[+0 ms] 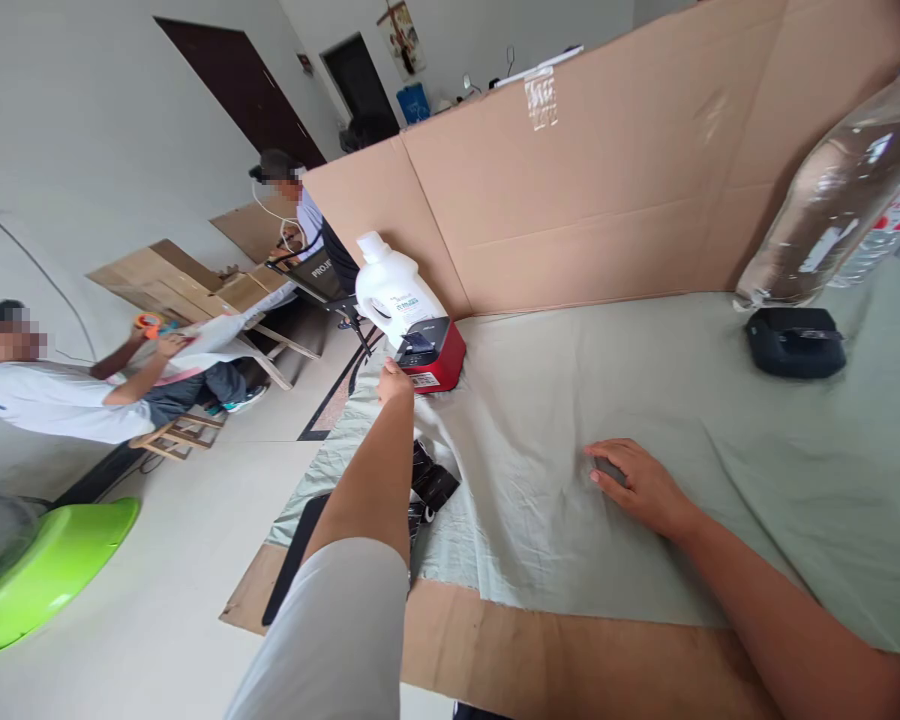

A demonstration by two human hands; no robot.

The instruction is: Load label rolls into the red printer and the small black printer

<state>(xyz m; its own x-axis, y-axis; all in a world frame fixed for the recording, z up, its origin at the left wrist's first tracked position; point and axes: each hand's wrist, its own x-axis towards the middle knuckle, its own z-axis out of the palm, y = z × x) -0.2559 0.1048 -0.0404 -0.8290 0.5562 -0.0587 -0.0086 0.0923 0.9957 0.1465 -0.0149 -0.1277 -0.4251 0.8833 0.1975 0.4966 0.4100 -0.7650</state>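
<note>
Red box (pixel 436 362) lies just beyond the left hand's (pixel 394 384) fingers (pixel 387 369).

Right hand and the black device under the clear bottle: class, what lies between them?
In the head view, only bare, wrinkled green cloth lies between the right hand, resting flat on it, and the black device; nothing else stands there.
</note>
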